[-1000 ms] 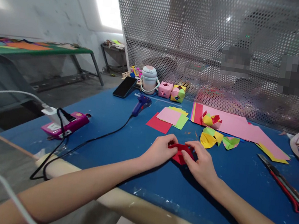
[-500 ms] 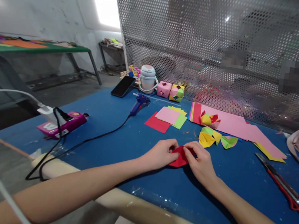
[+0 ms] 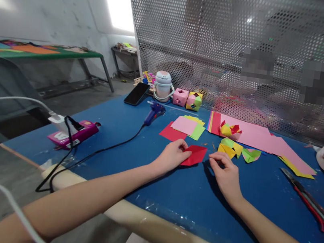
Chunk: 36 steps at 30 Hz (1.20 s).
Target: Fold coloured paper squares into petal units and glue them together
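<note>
A folded piece of red paper [image 3: 195, 155] is pinched at its left side between the thumb and fingers of my left hand [image 3: 172, 154]. Just right of the paper, apart from it, my right hand [image 3: 227, 176] holds nothing, its fingers curled and the thumb and index tips a little apart. Beyond my hands lie square paper sheets [image 3: 184, 124] in pink, red, yellow and green. Folded yellow and green paper pieces [image 3: 228, 149] and a smaller green one [image 3: 250, 155] sit past my right hand. Behind them a red and yellow folded paper flower [image 3: 230, 129] rests on larger sheets.
A blue glue gun [image 3: 154, 113] lies left of the squares, its black cord running to a magenta power strip [image 3: 79, 135]. A phone [image 3: 137, 93], lidded container [image 3: 163, 86] and two paper cubes [image 3: 180, 97] stand at the back. Scissors [image 3: 316, 205] lie right on the blue table [image 3: 152, 185].
My right hand has let go of the red paper and drawn away to the right. My left hand still holds the paper, which now shows more of its surface. The view has shifted slightly.
</note>
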Available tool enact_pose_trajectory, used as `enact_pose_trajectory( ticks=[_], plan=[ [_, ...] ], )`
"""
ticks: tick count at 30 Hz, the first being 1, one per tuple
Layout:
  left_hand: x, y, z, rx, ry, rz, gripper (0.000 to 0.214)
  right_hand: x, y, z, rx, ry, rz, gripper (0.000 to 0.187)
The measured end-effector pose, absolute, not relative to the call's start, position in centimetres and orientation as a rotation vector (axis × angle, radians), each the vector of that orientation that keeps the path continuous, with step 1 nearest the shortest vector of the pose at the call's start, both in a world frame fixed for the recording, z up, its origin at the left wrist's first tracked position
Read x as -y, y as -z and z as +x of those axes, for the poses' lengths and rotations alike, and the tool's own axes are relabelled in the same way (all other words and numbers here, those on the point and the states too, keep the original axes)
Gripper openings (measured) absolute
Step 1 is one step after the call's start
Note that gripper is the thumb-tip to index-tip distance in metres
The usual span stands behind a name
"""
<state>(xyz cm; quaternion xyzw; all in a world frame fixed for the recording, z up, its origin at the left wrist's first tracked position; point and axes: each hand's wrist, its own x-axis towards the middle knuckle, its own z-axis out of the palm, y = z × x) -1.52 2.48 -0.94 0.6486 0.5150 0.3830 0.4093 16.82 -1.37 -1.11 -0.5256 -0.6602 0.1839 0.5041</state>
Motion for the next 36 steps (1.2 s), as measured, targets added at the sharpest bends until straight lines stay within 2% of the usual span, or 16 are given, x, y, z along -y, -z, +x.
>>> enact_pose_trajectory(
  ticks=[4,8,12,16,24,30,36],
  plan=[
    [-2.2,0.2,-1.9,-1.312,-1.093,1.789,0.035,1.4,1.2,16.9,1.461,-0.659,-1.321,0.01],
    [-1.7,-1.1,-2.4,-1.209,-1.254,1.931,0.022,1.9,1.0,16.9,1.46,-0.776,-1.272,0.018],
    [-1.0,-1.8,-2.5,-1.167,-1.16,1.872,0.022,2.5,0.8,16.6,1.534,-0.782,-1.263,0.02],
    [-0.2,-1.8,-2.1,-0.959,-1.12,1.891,0.016,3.0,0.4,15.9,1.6,-0.85,-1.167,0.014],
    [0.2,-2.2,-2.1,-0.656,-1.012,2.015,0.014,3.2,0.3,15.2,1.322,-1.321,-1.103,0.015],
    [0.0,-2.6,-2.6,-0.525,-0.906,2.171,0.016,3.1,0.3,15.4,1.236,-1.55,-1.018,0.015],
    [0.1,-2.6,-3.1,-0.392,-0.77,2.382,0.019,2.9,-0.1,15.6,1.14,-1.865,-0.987,0.023]
  ],
)
